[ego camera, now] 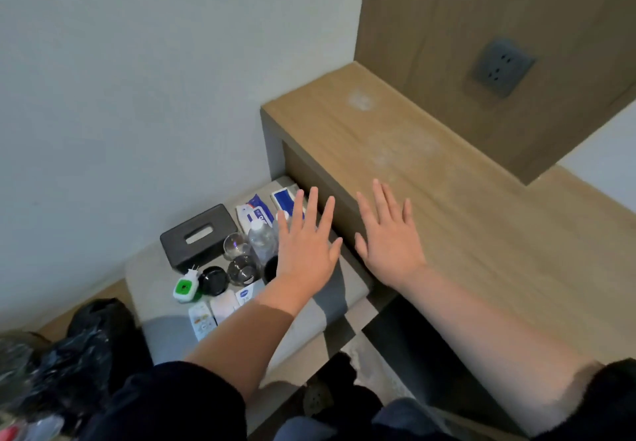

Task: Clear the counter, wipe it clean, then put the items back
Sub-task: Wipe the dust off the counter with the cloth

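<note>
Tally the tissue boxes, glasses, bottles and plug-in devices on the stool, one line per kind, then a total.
Tissue box: 1
Glasses: 2
Bottle: 1 in plain view
Plug-in device: 1
Total: 5
The left hand covers part of the pile, so more may lie under it.

Left hand [306, 251], right hand [389, 244]: bare, forearms uncovered. Left sleeve [192, 402], right sleeve [612, 402]: black, ending near the elbows. Trousers [402, 416]: blue denim.
</note>
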A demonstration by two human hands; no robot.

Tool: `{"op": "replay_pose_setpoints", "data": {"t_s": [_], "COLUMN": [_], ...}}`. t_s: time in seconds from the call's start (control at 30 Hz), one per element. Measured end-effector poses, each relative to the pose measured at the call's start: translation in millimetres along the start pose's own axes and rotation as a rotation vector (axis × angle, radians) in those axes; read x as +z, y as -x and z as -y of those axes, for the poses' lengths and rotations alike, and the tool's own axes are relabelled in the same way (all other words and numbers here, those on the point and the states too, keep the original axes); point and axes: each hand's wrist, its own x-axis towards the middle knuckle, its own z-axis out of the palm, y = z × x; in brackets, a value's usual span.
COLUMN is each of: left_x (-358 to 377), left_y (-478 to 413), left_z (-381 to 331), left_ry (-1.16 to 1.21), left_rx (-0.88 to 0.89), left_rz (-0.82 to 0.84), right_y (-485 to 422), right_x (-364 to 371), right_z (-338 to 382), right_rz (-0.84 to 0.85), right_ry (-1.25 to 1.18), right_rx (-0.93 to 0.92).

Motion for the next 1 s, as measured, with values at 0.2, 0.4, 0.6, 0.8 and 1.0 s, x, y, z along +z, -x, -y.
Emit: {"op": "replay_pose_setpoints", "data": {"t_s": [0.2, 0.4, 0.6, 0.8, 1.0], "left_x": [-66.3, -103.7, -112.9, -122.9, -118.0], "left_y": [-3.6, 17.4, 72.5, 154.0, 230.4], "left_z": [-59.5, -150.5, -251.7, -373.8, -499.0], "left_ry": [-0.033, 0.012, -0.017, 0.069, 0.132], "left_rx": [0.045, 0.193, 0.282, 0.376, 0.506], "left_rz": [-0.062, -0.147, -0.093, -0.060, -0.050], "right_y": [52.6, 124.0, 226.9, 360.3, 491.3], "right_x": [-63.3, -97.3, -116.5, -121.3, -108.1], "right_z": [-53.9, -107.3, -164.6, -232.9, -294.8], "right_rz": [-0.132, -0.172, -0.204, -0.202, -0.214], "right_ry": [0.001, -0.043, -0.143, -0.157, -0.153], "right_rx": [0.234, 0.452, 0.634, 0.731, 0.813]}}
